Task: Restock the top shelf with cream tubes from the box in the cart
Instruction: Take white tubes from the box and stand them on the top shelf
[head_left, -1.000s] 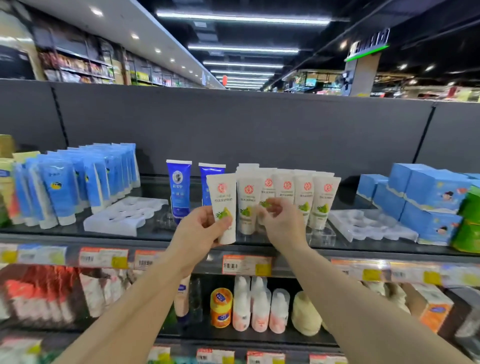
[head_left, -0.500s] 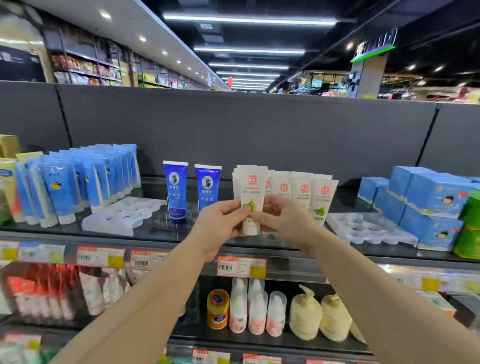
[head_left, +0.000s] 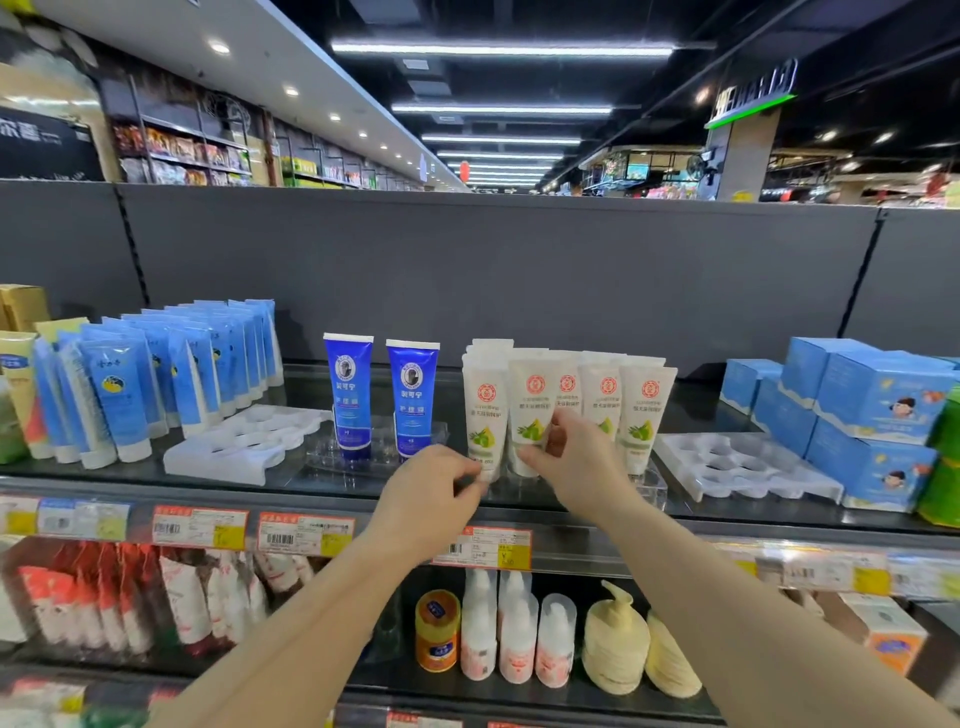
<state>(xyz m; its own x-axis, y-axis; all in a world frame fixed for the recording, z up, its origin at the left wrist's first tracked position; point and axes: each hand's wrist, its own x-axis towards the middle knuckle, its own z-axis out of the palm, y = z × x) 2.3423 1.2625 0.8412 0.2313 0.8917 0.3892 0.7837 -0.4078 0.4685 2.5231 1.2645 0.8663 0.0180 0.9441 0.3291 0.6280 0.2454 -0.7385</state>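
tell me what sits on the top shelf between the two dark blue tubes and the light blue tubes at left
Head view: an empty white plastic holder tray lies there on the black top shelf.

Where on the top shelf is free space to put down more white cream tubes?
Behind the two dark blue tubes, the dark shelf looks bare back to the grey panel. The white holder tray and the white tray stand without tubes. The white cream tubes are crowded, with both hands at their front row.
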